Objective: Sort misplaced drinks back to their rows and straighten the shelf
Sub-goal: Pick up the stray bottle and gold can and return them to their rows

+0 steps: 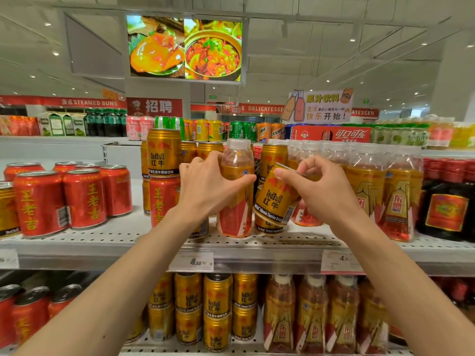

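Your left hand reaches forward with the forearm rising from the lower left, its fingers and thumb curled round the waist of a clear plastic bottle of amber drink with a red and gold label; the bottle stands upright on the white perforated metal shelf. Your right hand comes in from the lower right and grasps a gold Red Bull can by its top rim, thumb in front and fingers curled behind. That can is tilted, top leaning right, held just above another gold can standing on the shelf, right beside the bottle.

To the left on the same shelf stand red herbal-tea cans with yellow characters, and a stack of gold and red cans. To the right is a row of the same amber bottles, then dark bottles with red labels. The lower shelf holds more gold cans and bottles. Overhead hangs a screen showing food dishes under a white ceiling.
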### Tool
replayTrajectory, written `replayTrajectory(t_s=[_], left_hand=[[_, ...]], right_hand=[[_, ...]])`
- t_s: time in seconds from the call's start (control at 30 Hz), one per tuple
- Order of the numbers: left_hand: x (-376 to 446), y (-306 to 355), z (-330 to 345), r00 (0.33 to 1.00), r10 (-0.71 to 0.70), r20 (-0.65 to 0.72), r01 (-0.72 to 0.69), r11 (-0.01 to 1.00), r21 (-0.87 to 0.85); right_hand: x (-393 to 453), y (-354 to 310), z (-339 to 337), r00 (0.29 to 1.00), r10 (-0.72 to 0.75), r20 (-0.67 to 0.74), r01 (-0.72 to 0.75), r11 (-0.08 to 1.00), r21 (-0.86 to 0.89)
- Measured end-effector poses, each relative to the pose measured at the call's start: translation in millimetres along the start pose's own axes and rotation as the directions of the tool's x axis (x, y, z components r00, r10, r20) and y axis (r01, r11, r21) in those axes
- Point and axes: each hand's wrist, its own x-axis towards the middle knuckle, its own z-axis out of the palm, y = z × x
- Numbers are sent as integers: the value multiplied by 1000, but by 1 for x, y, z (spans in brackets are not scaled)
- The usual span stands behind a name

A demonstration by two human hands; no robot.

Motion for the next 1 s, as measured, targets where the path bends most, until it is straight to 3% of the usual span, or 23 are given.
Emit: replayTrajectory(t_s=[0.27,0.5,0.77,1.0], left_hand=[[-20,7,-16,1000,4,-9,-6,975,-221],[-45,-7,-55,999,-35,8,35,946,-323],[-65,-28,-90,998,-65,-11,59,949,-310],[-71,-41,-97,996,-89,-6,82,947,-310]], right_hand=[[-3,6,-13,1000,11,26,-11,1000,-12],[-7,5,1,987,-45,151,56,996,-65],[-7,-5,64,956,-133,261,203,942,-266],[-6,-4,84,965,-101,243,180,926,-331]])
